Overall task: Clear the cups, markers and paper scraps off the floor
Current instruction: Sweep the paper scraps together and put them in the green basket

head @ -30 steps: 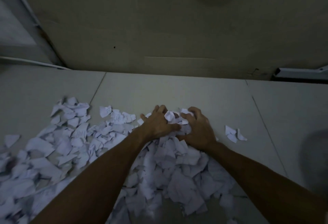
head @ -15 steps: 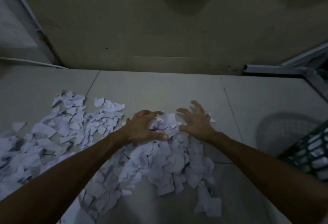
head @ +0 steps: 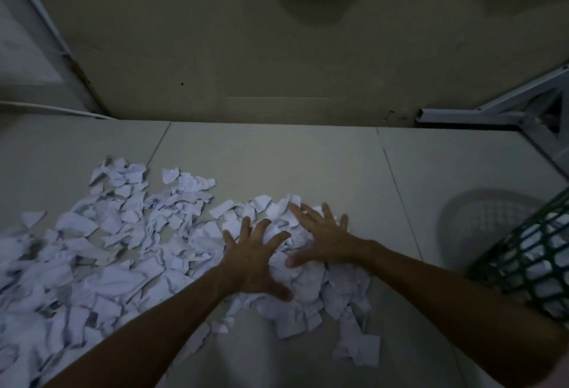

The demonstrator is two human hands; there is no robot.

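Observation:
Torn white paper scraps [head: 101, 252] cover the pale floor from the left edge to the middle. My left hand [head: 254, 260] lies flat on the heap with its fingers spread wide. My right hand [head: 323, 235] lies beside it, a little farther out, fingers also spread and pressing on the scraps. The two hands are close together, with a mound of scraps [head: 303, 283] between and under them. A few loose pieces [head: 360, 349] lie nearer to me. No cups or markers are in view.
A dark green mesh basket [head: 529, 267] holding white scraps stands at the right edge, its shadow on the floor beside it. A white metal frame [head: 492, 113] sits at the wall on the right. The wall runs along the far side of the floor tiles [head: 277, 156].
Both hands have gone from curled round a clump of scraps to flat with fingers spread on the heap. The view has swung right, bringing the green basket in.

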